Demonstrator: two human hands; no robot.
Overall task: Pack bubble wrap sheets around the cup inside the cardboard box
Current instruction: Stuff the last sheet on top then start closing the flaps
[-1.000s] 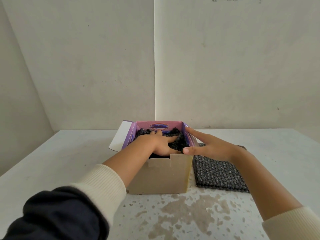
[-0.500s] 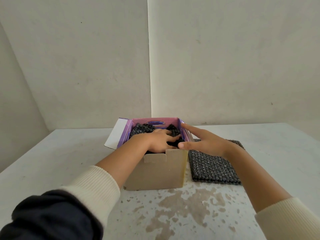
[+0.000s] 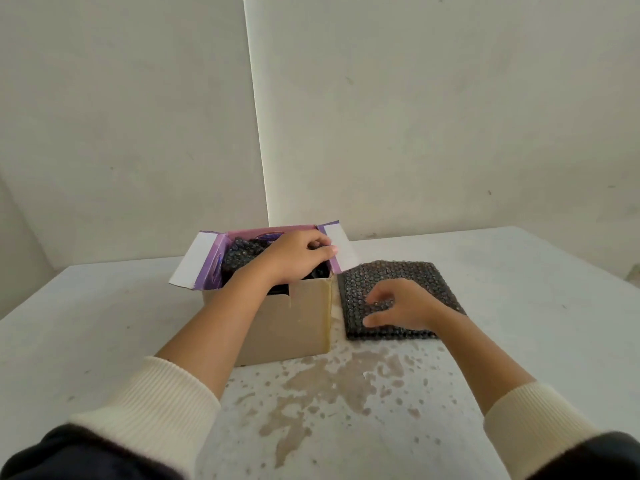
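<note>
The cardboard box showed plain matt brown outside, with glossy purple print inside its flaps. Dark bubble wrap sheets lay shiny and dimpled beside it. The white table looked matt, its coating worn in brownish patches. Ribbed cream knit cuffs covered both forearms.

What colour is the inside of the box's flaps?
Purple, with white outer ends, seen on the cardboard box flaps in the head view.
</note>
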